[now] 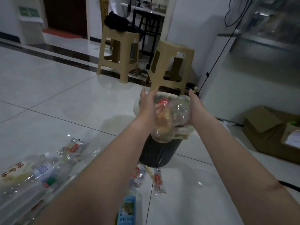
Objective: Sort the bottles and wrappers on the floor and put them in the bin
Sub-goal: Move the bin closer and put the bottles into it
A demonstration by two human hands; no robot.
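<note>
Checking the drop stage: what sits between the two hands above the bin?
In the head view, a bundle of clear plastic bottles sits between the left hand and the right hand, directly above the bin.

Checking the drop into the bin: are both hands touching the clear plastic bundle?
Touching. The head view shows the left hand and right hand pressed against opposite sides of the clear plastic bundle above the bin.
</note>
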